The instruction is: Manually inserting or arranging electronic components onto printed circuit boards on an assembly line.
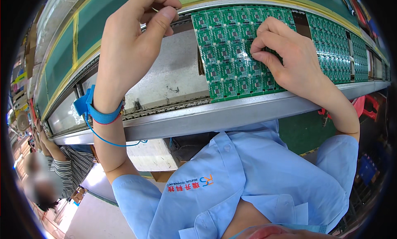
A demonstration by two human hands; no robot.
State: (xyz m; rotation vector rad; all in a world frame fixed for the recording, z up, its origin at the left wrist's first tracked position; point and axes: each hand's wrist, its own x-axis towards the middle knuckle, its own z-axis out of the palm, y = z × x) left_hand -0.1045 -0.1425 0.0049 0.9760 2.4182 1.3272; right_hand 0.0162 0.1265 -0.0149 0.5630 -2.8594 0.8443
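A green circuit board panel [225, 53], a grid of many small identical boards with dark chips, lies across the rails of a conveyor [173, 115]. Over its right half is my right hand [289, 53], thumb and forefinger pinched together close to the panel's surface. Whatever those fingertips may hold is too small to make out. My left hand [134, 40] is raised beyond the panel's left edge, its thumb and fingers drawn together near the far rail. Any small item in that pinch cannot be made out either. A blue wrist strap [105, 115] with a thin cord circles my left wrist.
More green circuit board panels [328, 44] sit further right along the conveyor. Beyond the far rail runs a green work surface [99, 15] edged with yellow tape. At the far left, a person in a striped sleeve [76, 164] works by the line. A red stool [370, 106] stands at right.
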